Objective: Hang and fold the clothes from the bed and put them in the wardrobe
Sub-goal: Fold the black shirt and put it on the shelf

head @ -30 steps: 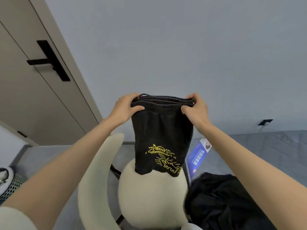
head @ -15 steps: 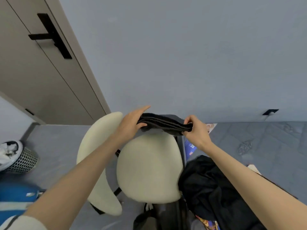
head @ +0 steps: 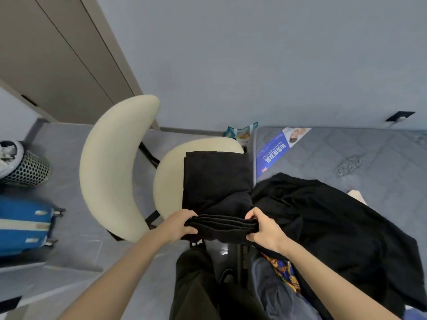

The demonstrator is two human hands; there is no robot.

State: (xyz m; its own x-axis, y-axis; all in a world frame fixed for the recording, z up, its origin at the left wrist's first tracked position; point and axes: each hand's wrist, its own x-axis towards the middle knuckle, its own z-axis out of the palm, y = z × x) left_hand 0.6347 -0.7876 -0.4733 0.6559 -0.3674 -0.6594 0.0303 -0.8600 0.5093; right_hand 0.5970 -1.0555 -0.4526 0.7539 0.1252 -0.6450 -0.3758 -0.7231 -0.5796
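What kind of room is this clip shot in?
Most likely a bedroom: a bare grey quilted mattress, a heap of black clothes lying on it, and a blue hard-shell suitcase on the floor.

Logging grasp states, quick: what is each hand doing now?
Left hand: grips the near edge of the folded black shorts.
Right hand: grips the same edge.

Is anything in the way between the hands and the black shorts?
Nothing visible. The left hand and right hand each grip one end of the black shorts, which lie on the chair seat.
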